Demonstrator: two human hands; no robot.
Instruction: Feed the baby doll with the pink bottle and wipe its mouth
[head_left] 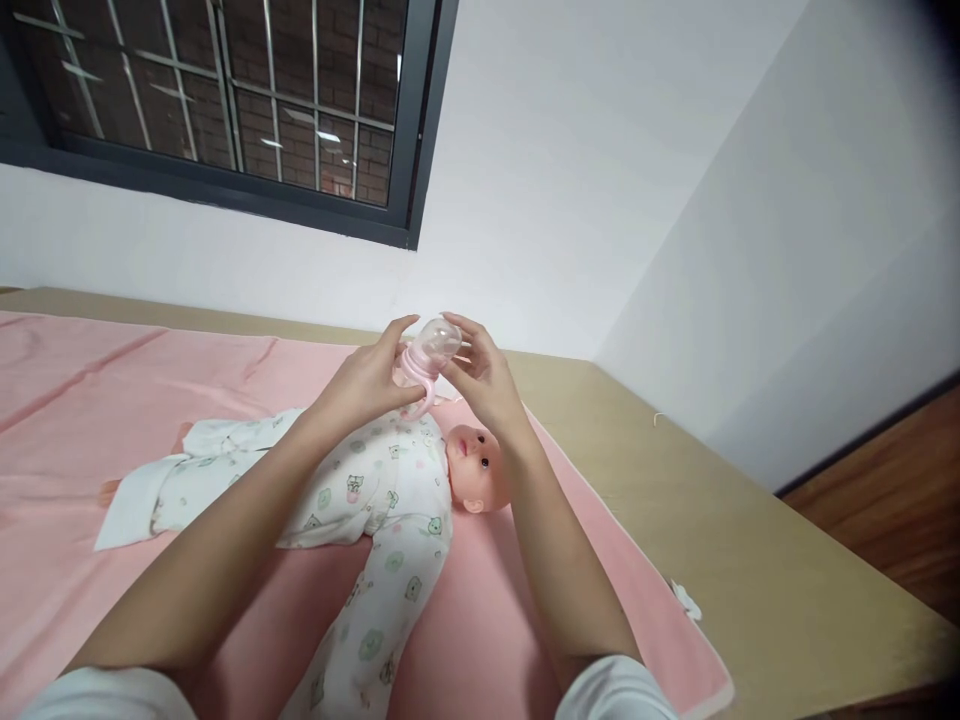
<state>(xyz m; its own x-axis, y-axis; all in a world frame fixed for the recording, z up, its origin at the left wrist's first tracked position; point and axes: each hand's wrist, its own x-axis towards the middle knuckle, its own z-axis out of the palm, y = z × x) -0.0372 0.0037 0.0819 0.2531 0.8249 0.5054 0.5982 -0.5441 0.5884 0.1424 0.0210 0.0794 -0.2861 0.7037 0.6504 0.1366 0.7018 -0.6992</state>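
Observation:
Above the doll's chest I see a baby bottle [417,366] with a pink collar, a pink handle and a clear dome cap [439,340]. My left hand [371,375] is closed around the bottle's body and handle. The fingers of my right hand [480,370] are curled against the clear cap on the other side. Below lies a baby doll [471,465] on its back, dressed in a white outfit [390,480] with small green and pink prints. Its head points right, partly hidden by my right forearm.
A pink sheet [480,610] lies under the doll on a wooden surface [630,450]. White walls [570,180] rise behind and to the right, with a dark-framed barred window [405,190] at upper left. A small white object [686,601] sits at the sheet's right edge.

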